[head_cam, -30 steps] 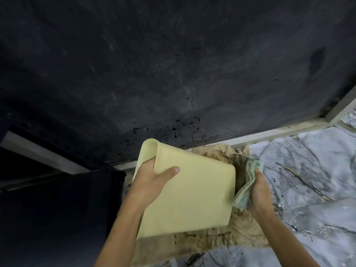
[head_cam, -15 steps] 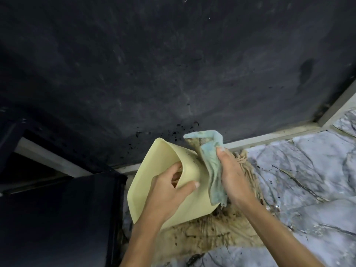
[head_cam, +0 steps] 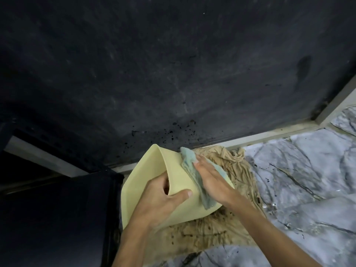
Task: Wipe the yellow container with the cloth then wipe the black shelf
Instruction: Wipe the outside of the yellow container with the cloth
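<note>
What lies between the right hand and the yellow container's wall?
The blue-green cloth, pressed flat by the right hand against the container, as the head view shows.

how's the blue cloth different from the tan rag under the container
The blue cloth is pale blue-green and folded small; the tan rag is brown, larger and spread out crumpled. The blue cloth is pressed flat against the yellow container by the right hand; the tan rag lies loose on the marble floor, stained with dark specks. Both are soft fabric.
</note>
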The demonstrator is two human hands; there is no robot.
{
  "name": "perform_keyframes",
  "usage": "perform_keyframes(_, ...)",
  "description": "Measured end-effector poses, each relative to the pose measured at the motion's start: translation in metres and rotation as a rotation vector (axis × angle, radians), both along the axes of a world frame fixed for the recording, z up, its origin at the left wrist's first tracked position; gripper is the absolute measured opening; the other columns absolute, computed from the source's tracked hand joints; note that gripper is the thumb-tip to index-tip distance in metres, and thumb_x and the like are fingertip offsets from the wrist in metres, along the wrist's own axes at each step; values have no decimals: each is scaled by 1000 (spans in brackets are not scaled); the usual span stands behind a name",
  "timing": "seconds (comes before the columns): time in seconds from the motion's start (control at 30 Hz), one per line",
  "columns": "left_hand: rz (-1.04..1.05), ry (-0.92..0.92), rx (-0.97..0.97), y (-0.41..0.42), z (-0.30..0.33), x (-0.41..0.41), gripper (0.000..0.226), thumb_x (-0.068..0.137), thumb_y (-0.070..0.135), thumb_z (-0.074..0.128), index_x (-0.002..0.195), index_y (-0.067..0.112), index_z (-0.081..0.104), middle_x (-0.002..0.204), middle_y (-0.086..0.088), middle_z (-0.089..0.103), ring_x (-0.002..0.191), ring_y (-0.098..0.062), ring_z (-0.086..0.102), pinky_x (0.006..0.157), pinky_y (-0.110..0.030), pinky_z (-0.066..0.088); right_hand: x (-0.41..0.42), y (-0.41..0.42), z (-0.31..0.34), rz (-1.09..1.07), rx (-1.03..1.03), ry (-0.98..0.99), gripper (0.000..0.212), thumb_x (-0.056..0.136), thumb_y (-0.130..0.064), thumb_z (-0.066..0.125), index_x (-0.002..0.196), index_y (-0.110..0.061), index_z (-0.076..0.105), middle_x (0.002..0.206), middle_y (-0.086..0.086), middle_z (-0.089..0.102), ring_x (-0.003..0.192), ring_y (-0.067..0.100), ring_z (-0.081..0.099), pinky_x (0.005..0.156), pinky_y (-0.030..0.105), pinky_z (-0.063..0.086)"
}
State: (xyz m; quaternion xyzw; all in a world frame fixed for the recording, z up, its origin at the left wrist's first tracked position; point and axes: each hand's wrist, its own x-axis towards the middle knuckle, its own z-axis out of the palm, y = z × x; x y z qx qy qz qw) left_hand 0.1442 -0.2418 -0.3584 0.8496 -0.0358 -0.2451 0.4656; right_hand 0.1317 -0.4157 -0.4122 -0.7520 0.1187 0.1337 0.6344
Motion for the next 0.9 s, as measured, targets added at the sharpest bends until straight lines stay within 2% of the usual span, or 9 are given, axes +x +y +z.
perform_keyframes(0.13, -21, 10, 13, 10, -1, 5, 30, 81, 10, 86, 103, 28, 76, 101, 17, 83, 90, 3, 77, 75, -15, 58, 9, 20, 20, 144, 8, -87, 50, 107, -41, 20, 156, -31, 17, 151, -30, 7, 139, -14, 1, 116, 19, -3)
perform_keyframes(0.23, -9, 39, -20, 14, -2, 0, 33, 78, 9, 88, 103, 27, 76, 100, 15, 84, 92, -1, 78, 77, -18, 60, 8, 32, 13, 184, -179, -271, 43, 105, -47, 18, 147, -57, 12, 156, -36, 3, 144, -14, -7, 119, 25, -7)
perform_keyframes(0.3, 11, 53, -34, 16, -7, -1, 33, 79, 6, 87, 99, 29, 75, 97, 19, 84, 90, 0, 78, 77, -20, 60, 8, 20, -11, 120, -264, -263, 39, 102, -56, 20, 137, -70, 12, 161, -30, 10, 149, -7, -2, 121, 30, -4)
perform_keyframes(0.33, 17, 58, -32, 16, -9, -2, 33, 81, 5, 85, 98, 31, 74, 97, 22, 83, 90, 2, 77, 78, -20, 61, 7, 11, -25, 61, -286, -217, 41, 101, -57, 22, 140, -66, 16, 162, -27, 15, 150, -3, 3, 121, 31, -1)
perform_keyframes(0.43, -36, 65, -36, 12, -12, -1, 36, 82, 4, 83, 100, 34, 74, 100, 22, 82, 93, 4, 75, 81, -19, 60, -4, -19, -62, -192, -283, -38, 50, 104, -49, 31, 152, -37, 32, 161, -13, 29, 150, 7, 17, 121, 28, 4)
perform_keyframes(0.53, -77, 59, -44, 4, -10, 4, 36, 79, 7, 86, 102, 34, 76, 106, 11, 82, 100, -6, 75, 87, -25, 59, -14, -28, -69, -312, -189, 54, 49, 105, -44, 34, 152, -29, 35, 162, -6, 31, 150, 10, 20, 124, 34, 7)
perform_keyframes(0.63, -35, 69, -78, 5, -9, 8, 30, 80, 6, 85, 97, 28, 77, 99, 15, 84, 93, -2, 77, 84, -23, 59, -4, -12, -46, -180, -259, 14, 51, 106, -44, 23, 156, -32, 22, 165, -11, 19, 151, 4, 7, 124, 35, -1)
perform_keyframes(0.77, 0, 53, -110, 7, -7, 5, 25, 79, 4, 86, 96, 20, 79, 94, 7, 85, 85, -2, 78, 74, -17, 61, 17, 28, 0, 114, -282, -235, 49, 106, -47, 19, 155, -44, 12, 164, -24, 10, 149, -7, -6, 121, 29, -8)
perform_keyframes(0.9, 17, 68, -175, 15, -5, 8, 26, 82, 5, 85, 105, 16, 78, 101, 3, 85, 95, -12, 79, 77, -16, 60, 11, 27, -9, 117, -286, -343, 46, 101, -59, 20, 145, -64, 12, 162, -31, 11, 149, -8, -2, 123, 34, -2)
